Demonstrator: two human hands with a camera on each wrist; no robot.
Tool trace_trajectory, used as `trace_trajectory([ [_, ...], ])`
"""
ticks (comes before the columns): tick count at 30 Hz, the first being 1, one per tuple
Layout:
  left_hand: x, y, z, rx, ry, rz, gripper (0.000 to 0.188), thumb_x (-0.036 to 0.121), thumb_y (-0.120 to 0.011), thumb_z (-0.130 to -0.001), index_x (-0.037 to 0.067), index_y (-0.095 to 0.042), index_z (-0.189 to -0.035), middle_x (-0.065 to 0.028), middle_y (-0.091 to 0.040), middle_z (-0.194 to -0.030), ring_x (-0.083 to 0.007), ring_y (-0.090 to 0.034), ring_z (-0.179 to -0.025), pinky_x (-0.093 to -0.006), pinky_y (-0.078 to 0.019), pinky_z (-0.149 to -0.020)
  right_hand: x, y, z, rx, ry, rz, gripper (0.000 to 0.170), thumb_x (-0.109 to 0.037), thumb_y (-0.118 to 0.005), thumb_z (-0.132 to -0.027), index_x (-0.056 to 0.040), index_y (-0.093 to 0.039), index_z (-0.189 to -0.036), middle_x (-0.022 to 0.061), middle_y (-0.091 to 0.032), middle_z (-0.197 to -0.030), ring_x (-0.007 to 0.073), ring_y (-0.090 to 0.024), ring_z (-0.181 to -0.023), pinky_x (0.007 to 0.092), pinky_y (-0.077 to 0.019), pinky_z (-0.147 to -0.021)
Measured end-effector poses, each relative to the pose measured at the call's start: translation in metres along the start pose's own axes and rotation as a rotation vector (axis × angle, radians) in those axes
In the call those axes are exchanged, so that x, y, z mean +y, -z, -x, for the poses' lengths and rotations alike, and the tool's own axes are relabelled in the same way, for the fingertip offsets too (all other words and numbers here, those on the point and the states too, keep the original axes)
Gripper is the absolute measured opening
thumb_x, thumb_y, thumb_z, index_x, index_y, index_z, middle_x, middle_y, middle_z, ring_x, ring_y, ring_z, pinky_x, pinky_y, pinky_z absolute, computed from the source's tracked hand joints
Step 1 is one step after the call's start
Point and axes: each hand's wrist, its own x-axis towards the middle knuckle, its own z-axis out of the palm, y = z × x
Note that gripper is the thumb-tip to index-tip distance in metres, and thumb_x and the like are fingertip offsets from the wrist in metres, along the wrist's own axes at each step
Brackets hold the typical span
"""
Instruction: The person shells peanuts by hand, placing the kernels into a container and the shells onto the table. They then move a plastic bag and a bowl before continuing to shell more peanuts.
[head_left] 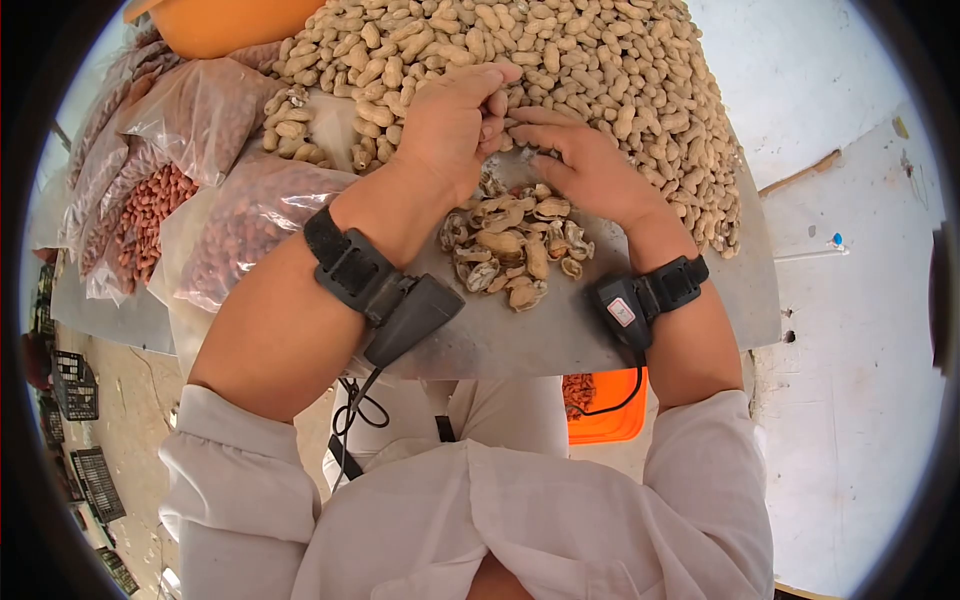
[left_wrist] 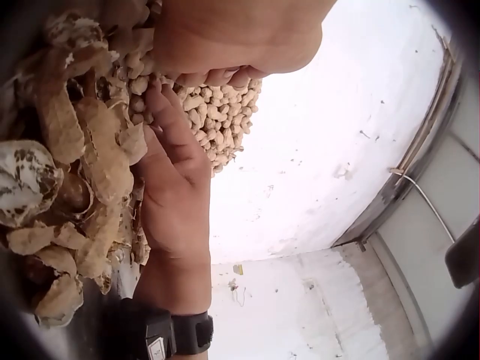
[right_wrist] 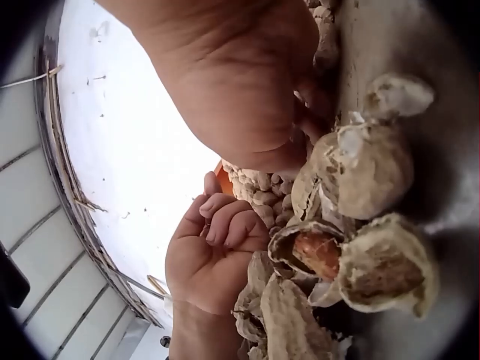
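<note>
My left hand point(head_left: 455, 120) is over the near edge of the heap of unshelled peanuts point(head_left: 640, 80), its index finger pointing out and its other fingers curled toward the palm. In the right wrist view the left hand point(right_wrist: 217, 255) shows its palm side, with nothing visible in the curl. My right hand point(head_left: 590, 170) faces it, a small gap away, with fingers stretched toward the heap and the thumb apart. The right hand point(left_wrist: 176, 195) appears beside the heap in the left wrist view. Between my forearms lies a pile of cracked peanut shells point(head_left: 520, 240); one shell point(right_wrist: 319, 255) holds a reddish kernel.
Clear plastic bags of red peanut kernels point(head_left: 250, 220) stand at the left. An orange basin point(head_left: 220, 25) is at the back left. Below the metal table's front edge point(head_left: 520, 360) is an orange container point(head_left: 610, 405) with reddish contents. A white wall point(head_left: 860, 300) stands at right.
</note>
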Motion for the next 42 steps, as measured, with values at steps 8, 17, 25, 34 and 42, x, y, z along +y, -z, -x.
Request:
trace_trajectory([
  [8, -0.001, -0.004, 0.001, -0.057, 0.034, -0.09, 0.02, 0.013, -0.055, -0.087, 0.001, -0.059, -0.103, 0.005, -0.048, -0.066, -0.0039, -0.034, -0.052, -0.0183, -0.0269, -0.045, 0.001, 0.005, 0.004, 0.484, -0.207, -0.799, 0.015, -0.004, -0.065, -0.078, -0.0001, -0.063, -0.092, 0.0059, -0.065, -0.088, 0.0069, -0.057, -0.071, 0.0194, -0.0459, -0.062],
  [17, -0.003, -0.009, 0.009, -0.151, -0.069, -0.323, 0.024, 0.01, -0.065, -0.08, -0.003, -0.063, -0.1, 0.0, -0.057, -0.072, -0.0058, -0.043, -0.058, -0.019, -0.0336, -0.049, -0.011, 0.009, 0.005, 0.438, -0.162, -1.045, 0.013, -0.007, -0.064, -0.08, -0.0004, -0.065, -0.092, 0.0056, -0.064, -0.076, 0.009, -0.058, -0.065, 0.0207, -0.0466, -0.057],
  [25, -0.002, -0.007, 0.009, -0.114, -0.279, -0.612, 0.02, 0.012, -0.064, -0.082, -0.001, -0.064, -0.098, 0.0034, -0.054, -0.069, -0.0022, -0.042, -0.057, -0.0158, -0.0322, -0.049, -0.02, 0.014, 0.007, 0.422, -0.212, -0.841, 0.018, -0.007, -0.065, -0.079, 0.0021, -0.064, -0.095, 0.0071, -0.065, -0.076, 0.0101, -0.06, -0.067, 0.0219, -0.049, -0.06],
  [34, -0.003, -0.006, 0.009, -0.104, -0.352, -0.732, 0.015, 0.013, -0.065, -0.078, -0.001, -0.065, -0.083, 0.0024, -0.056, -0.066, -0.0042, -0.048, -0.06, -0.0193, -0.04, -0.052, -0.028, 0.016, 0.007, 0.389, -0.259, -0.701, 0.013, -0.003, -0.061, -0.08, 0.004, -0.063, -0.091, 0.0067, -0.064, -0.071, 0.009, -0.06, -0.065, 0.0211, -0.0487, -0.059],
  [42, -0.002, -0.01, 0.014, -0.1, -0.424, -0.767, 0.012, 0.012, -0.064, -0.079, 0.0, -0.062, -0.079, 0.0008, -0.058, -0.067, -0.0039, -0.049, -0.06, -0.0189, -0.0411, -0.053, -0.031, 0.013, 0.006, 0.457, -0.293, -0.86, 0.012, -0.003, -0.06, -0.08, 0.0041, -0.064, -0.089, 0.0079, -0.064, -0.072, 0.0109, -0.06, -0.063, 0.0217, -0.0486, -0.057],
])
